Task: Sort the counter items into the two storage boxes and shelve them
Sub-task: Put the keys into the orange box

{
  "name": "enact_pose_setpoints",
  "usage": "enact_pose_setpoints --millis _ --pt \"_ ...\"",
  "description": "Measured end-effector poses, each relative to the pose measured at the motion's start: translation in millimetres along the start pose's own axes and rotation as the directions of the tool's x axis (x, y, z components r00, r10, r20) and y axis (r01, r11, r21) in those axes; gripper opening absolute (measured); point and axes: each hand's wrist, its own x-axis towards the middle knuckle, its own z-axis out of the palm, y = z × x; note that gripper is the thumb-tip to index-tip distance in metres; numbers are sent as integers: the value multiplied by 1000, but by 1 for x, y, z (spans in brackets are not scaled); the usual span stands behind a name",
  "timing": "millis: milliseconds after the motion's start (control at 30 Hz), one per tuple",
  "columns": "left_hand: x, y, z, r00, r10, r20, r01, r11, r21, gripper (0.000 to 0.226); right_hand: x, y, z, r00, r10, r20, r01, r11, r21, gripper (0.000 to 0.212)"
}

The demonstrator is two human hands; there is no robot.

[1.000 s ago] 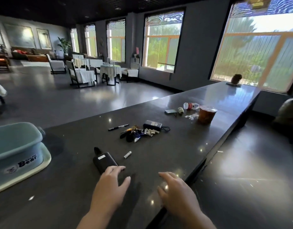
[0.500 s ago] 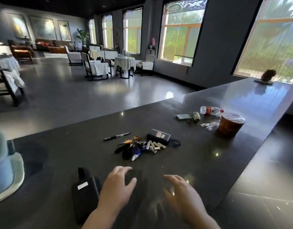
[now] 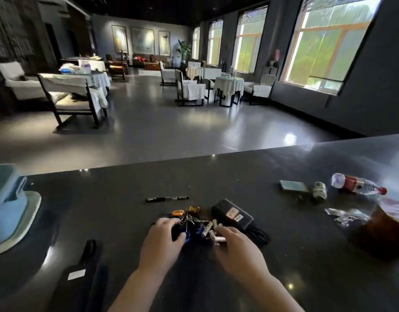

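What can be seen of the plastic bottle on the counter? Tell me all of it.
The plastic bottle lies on its side on the dark glossy counter, far right of the pile both hands are working. It is clear plastic with a red label around its middle and a red cap pointing right, toward the brown cup. Its contents cannot be made out. Neither hand touches it. A small pale cylinder lies just left of it, apparently apart.

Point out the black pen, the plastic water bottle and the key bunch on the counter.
black pen (image 3: 167,198), head view, middle of its barrel.
plastic water bottle (image 3: 353,184), head view, on its red label.
key bunch (image 3: 188,218), head view, metal keys between the two hands.
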Motion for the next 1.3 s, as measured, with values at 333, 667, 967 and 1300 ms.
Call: enact_pose_setpoints --millis 333,667,967,1300 --pt "53 -10 62 999 -23 -48 29 992 123 37 62 30 14 991 -128 48 126 991 46 44" --pt "17 -38 30 935 -117 -336 112 993 -33 10 103 19 37 988 -137 69 125 980 156 36" --pt "20 -21 -28 866 -30 -499 29 1000 -10 10 109 5 57 969 -212 124 196 972 132 37" --pt "-7 -24 -40 840 -33 -541 30 999 -14 9 111 -31 99 971 -230 65 232 972 -38 42"
